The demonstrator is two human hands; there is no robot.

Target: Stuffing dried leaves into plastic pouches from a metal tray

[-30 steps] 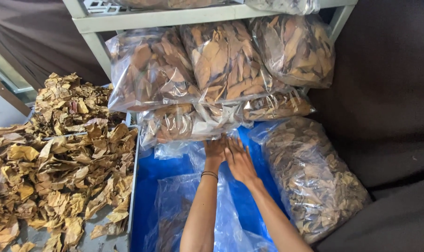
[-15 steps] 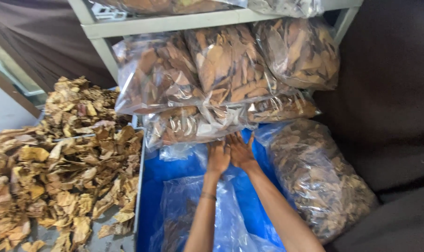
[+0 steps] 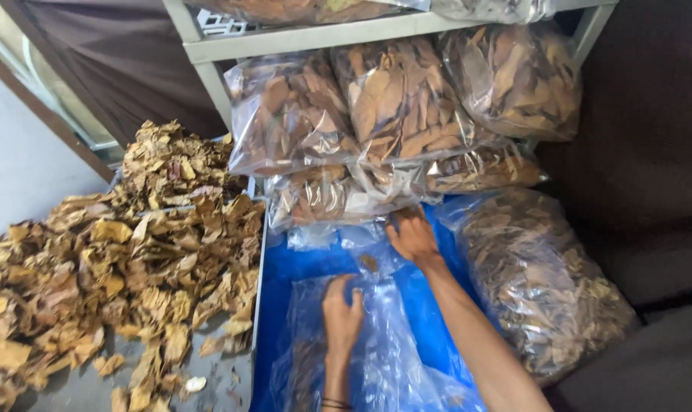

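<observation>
Loose dry leaves [image 3: 109, 267] heaped beside a metal shelf [image 3: 300, 38].

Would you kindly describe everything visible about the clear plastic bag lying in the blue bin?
The clear plastic bag is thin, crinkled and glossy, lying flat and mostly empty in the blue bin. A few brown leaf bits show through it. The left hand presses on its middle; the right hand rests at its far end, beside filled leaf bags.

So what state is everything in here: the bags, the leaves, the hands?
Shelf bags: full of dried leaves, stacked.
Side bag: full, lying beside the blue bin.
Flat bag: nearly empty, spread in the bin.
Blue bin: open.
Leaf pile: loose, heaped.
Left hand: pressing on the flat bag.
Right hand: at the bag's far end, below the shelf bags.
</observation>
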